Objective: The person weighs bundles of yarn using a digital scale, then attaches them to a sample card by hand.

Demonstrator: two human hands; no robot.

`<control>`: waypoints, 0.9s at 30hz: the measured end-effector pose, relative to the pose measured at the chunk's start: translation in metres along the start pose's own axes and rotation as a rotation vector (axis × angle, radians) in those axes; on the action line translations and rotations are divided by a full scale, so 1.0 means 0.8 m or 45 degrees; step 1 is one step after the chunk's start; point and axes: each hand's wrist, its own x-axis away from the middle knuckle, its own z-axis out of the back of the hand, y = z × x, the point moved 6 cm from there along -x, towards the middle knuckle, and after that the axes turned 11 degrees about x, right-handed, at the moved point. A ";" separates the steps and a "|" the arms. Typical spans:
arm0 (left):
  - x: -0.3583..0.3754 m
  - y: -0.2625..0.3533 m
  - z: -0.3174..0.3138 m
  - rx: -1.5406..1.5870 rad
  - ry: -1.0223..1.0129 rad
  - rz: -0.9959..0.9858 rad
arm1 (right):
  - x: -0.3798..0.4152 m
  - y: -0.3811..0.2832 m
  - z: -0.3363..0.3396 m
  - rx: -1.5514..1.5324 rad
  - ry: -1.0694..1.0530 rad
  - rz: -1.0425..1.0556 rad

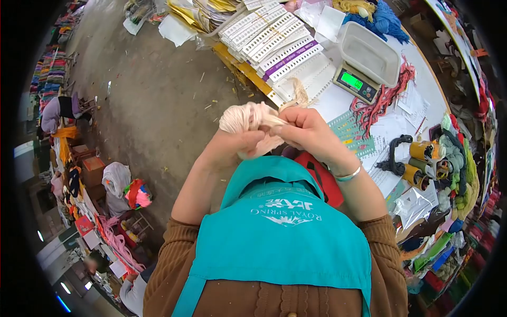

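Note:
A pale cream-pink skein of thread [238, 117] is held up in front of my apron. My left hand [228, 147] is closed around its lower left side, with the thumb lying across it. My right hand [311, 131] pinches strands at the right end of the skein, fingers pressed together. Just beyond my right hand, a loose cream thread bundle [299, 94] lies by the perforated cards. A green card with holes [348, 131] lies to the right of my right wrist.
Stacked white perforated cards [269, 37] sit at the table's left edge. A digital scale [357, 82] bears a clear plastic tray [369, 50]. Red-pink thread [374, 108], cardboard tubes [414, 177] and coloured yarn [465, 185] lie to the right. A person's sleeve [132, 293] shows lower left.

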 end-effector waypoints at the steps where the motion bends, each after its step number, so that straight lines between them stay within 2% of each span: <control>1: 0.008 0.001 0.003 -0.051 -0.009 0.103 | 0.002 -0.001 0.004 -0.248 -0.061 -0.041; 2: 0.015 0.003 0.004 -0.103 -0.020 0.207 | 0.004 -0.004 0.008 -0.497 -0.118 -0.079; 3: 0.023 0.000 0.022 0.074 -0.130 0.140 | 0.008 -0.009 0.015 -0.747 -0.173 -0.115; 4: 0.032 -0.002 0.041 0.257 -0.248 0.089 | 0.013 -0.019 0.040 -0.796 -0.035 -0.072; 6: 0.056 -0.002 0.129 0.856 -0.175 -0.063 | 0.021 -0.024 0.067 -0.870 0.167 -0.060; 7: 0.065 0.011 0.155 1.062 -0.018 -0.156 | 0.027 -0.023 0.136 -0.939 0.397 0.082; 8: 0.079 0.025 0.178 1.180 -0.109 -0.303 | 0.043 -0.028 0.174 -0.974 0.640 0.105; 9: 0.097 0.027 0.219 1.224 0.014 -0.375 | 0.050 -0.033 0.215 -1.138 0.532 0.274; 10: 0.118 0.024 0.267 1.265 0.139 -0.447 | 0.067 -0.047 0.253 -1.108 0.735 0.352; 11: 0.145 0.015 0.322 1.272 0.413 -0.541 | 0.079 -0.051 0.299 -1.178 0.707 0.425; 12: 0.177 0.002 0.380 1.267 0.690 -0.633 | 0.097 -0.066 0.330 -1.052 0.897 0.469; 14: 0.234 -0.031 0.496 1.256 0.865 -0.832 | 0.122 -0.078 0.407 -1.166 0.947 0.470; 16: 0.282 -0.056 0.547 1.272 1.193 -0.917 | 0.150 -0.102 0.475 -1.076 1.141 0.540; 17: 0.309 -0.070 0.585 1.127 1.418 -0.886 | 0.165 -0.121 0.506 -0.957 1.231 0.576; 18: 0.335 -0.081 0.608 0.970 1.637 -0.847 | 0.177 -0.141 0.529 -0.882 1.432 0.622; 19: 0.362 -0.086 0.600 0.874 1.779 -0.810 | 0.190 -0.165 0.552 -0.686 1.552 0.631; 20: 0.379 -0.086 0.591 0.773 1.917 -0.770 | 0.203 -0.191 0.565 -0.648 1.612 0.652; 21: 0.396 -0.086 0.613 0.593 2.623 -0.617 | 0.216 -0.216 0.577 -0.609 1.673 0.672; 22: 0.398 -0.080 0.619 0.487 2.844 -0.572 | 0.232 -0.234 0.662 -0.523 1.496 0.767; 23: 0.400 -0.076 0.629 0.382 3.065 -0.501 | 0.235 -0.270 0.616 -0.401 1.597 0.739; 27: 0.445 -0.083 0.633 0.514 2.087 -0.802 | 0.211 -0.346 0.431 0.083 1.727 0.841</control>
